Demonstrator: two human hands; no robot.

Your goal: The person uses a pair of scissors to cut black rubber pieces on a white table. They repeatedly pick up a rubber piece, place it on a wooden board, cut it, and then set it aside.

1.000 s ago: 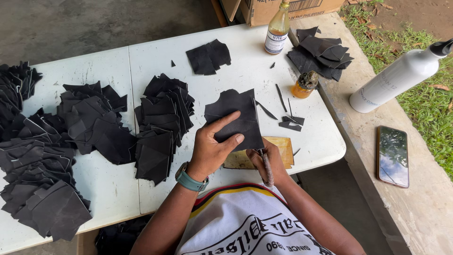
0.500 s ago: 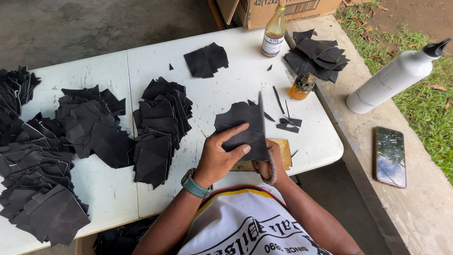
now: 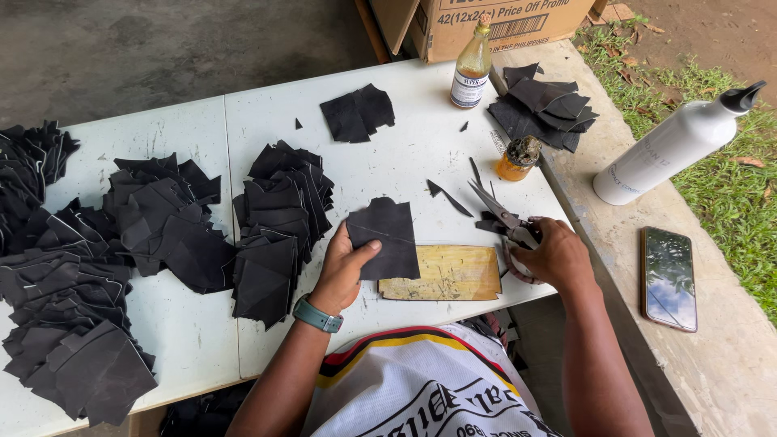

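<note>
My left hand (image 3: pixel 343 267) holds a black cut piece of material (image 3: pixel 387 238) by its left edge, thumb on top, just above the white table (image 3: pixel 413 162). The piece partly covers a yellowish board (image 3: pixel 450 273) lying near the table's front edge. My right hand (image 3: pixel 552 254) grips a pair of scissors (image 3: pixel 503 218) at the table's right edge, blades pointing up and left over small black offcuts (image 3: pixel 450 199). A teal watch sits on my left wrist.
Piles of black cut pieces cover the table's left side (image 3: pixel 89 267) and centre (image 3: pixel 279 214), with smaller stacks at the back (image 3: pixel 358 112) and on the ledge (image 3: pixel 544 103). A glass bottle (image 3: pixel 471 65), a small jar (image 3: pixel 518 158), a white bottle (image 3: pixel 670 147), a phone (image 3: pixel 668 277) and a cardboard box (image 3: pixel 494 23) stand to the right.
My left hand has drawn the black piece leftward and laid it flatter. My right hand moved out to the right with the scissors, away from the piece.
</note>
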